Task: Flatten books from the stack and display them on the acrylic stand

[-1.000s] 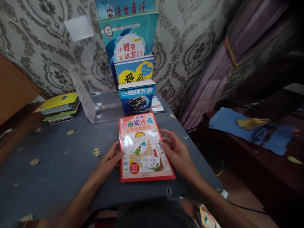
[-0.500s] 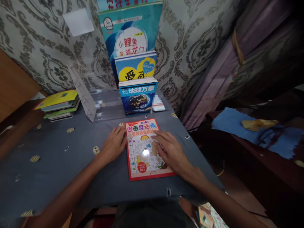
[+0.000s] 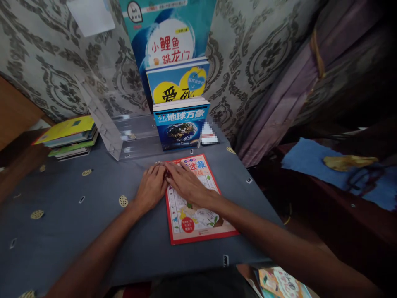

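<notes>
A red-bordered picture book (image 3: 201, 225) lies face up on the dark grey tablecloth in front of me. My right hand (image 3: 189, 184) reaches across its cover and lies on the upper left part, fingers stretched out and covering some of the title. Against the book's left edge rests my left hand (image 3: 151, 186), its fingers stretched forward and lightly bent, with the tips close to or touching those of my right hand. Whether the left fingertips press on the cover's edge is hidden.
Behind the book, a clear plastic rack (image 3: 105, 124) holds several upright books, a blue earth book (image 3: 181, 128) in front. A book stack (image 3: 71, 136) lies at the left. Right of the table's edge, a blue cloth (image 3: 304, 161) lies on a dark surface.
My right hand has slid left and up across the cover, from its right half to the upper left corner by my left hand. My left hand stays by the left edge.
</notes>
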Demonstrator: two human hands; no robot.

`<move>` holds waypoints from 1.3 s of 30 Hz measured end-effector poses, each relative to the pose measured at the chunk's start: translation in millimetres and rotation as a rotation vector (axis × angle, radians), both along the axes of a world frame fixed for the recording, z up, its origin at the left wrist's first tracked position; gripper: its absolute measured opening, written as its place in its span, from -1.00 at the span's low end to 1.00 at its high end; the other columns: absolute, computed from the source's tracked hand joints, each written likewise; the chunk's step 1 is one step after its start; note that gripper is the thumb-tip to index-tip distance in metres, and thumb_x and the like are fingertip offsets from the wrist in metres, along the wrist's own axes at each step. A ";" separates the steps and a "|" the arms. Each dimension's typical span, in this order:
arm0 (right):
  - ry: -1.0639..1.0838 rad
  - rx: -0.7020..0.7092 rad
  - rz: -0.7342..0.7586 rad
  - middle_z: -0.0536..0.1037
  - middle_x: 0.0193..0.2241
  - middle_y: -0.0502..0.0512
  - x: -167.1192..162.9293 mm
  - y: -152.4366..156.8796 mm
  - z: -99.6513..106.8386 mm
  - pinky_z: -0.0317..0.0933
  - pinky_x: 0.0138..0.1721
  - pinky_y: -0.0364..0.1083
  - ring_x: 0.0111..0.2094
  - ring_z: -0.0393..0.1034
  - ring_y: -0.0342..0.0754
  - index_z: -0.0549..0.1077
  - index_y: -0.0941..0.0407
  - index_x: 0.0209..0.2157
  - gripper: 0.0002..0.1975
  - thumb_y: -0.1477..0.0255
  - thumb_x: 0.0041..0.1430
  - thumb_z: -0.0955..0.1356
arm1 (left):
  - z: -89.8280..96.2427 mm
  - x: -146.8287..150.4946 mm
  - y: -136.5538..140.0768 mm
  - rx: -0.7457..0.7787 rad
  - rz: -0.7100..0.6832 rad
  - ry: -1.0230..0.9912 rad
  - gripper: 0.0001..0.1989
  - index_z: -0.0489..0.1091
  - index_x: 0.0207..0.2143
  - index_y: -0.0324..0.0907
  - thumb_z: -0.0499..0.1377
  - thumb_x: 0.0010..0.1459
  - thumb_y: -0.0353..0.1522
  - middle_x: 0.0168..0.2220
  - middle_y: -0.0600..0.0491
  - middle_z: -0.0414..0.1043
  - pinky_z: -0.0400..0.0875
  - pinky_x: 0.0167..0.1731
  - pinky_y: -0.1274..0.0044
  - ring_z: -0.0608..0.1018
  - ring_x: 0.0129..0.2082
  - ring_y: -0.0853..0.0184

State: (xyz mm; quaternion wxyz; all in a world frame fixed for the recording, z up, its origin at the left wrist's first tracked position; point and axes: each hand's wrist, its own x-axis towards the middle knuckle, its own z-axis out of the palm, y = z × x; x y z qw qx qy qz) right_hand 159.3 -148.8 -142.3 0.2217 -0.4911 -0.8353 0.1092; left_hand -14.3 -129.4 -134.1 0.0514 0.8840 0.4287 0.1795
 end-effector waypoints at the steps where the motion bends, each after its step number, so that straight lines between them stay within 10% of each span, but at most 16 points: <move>1: -0.029 -0.010 -0.024 0.36 0.30 0.39 6.7 -0.1 0.6 0.05 0.37 0.28 0.35 0.22 0.16 0.20 0.27 0.34 -0.49 0.36 0.47 0.13 | 0.2 0.3 0.4 0.000 0.003 0.006 -0.82 0.33 -0.04 -0.18 0.05 0.32 -0.42 0.07 -0.18 0.48 0.42 0.09 0.16 0.47 0.11 0.05; 11: 0.091 -0.005 -0.295 0.59 0.10 0.26 106.0 0.9 -7.4 0.16 0.30 0.25 0.10 0.50 0.15 0.43 0.19 0.16 -0.59 0.47 0.39 0.17 | -2.0 -0.5 0.6 0.086 -0.015 0.069 -0.66 0.38 0.14 -0.23 0.00 0.39 -0.38 0.20 -0.20 0.43 0.41 0.13 0.14 0.42 0.22 0.02; 24: 0.285 -0.048 -0.274 0.63 0.04 0.18 115.6 7.9 -8.6 0.34 0.13 0.11 0.07 0.52 0.09 0.48 0.11 0.11 -0.61 0.37 0.44 0.16 | 1.5 58.7 15.4 0.066 -0.246 0.082 -0.58 0.41 0.21 -0.24 0.01 0.43 -0.27 0.25 -0.23 0.34 0.26 0.27 0.06 0.25 0.35 -0.04; 39: 0.343 -0.096 -0.271 0.63 0.05 0.19 112.0 2.5 -1.9 0.38 0.09 0.08 0.07 0.53 0.08 0.47 0.12 0.14 -0.62 0.44 0.36 0.23 | 14.2 66.3 -81.4 -0.077 -0.796 0.078 -0.63 0.38 0.21 0.04 0.02 0.43 -0.33 0.27 -0.09 0.30 0.19 0.32 0.01 0.22 0.37 0.05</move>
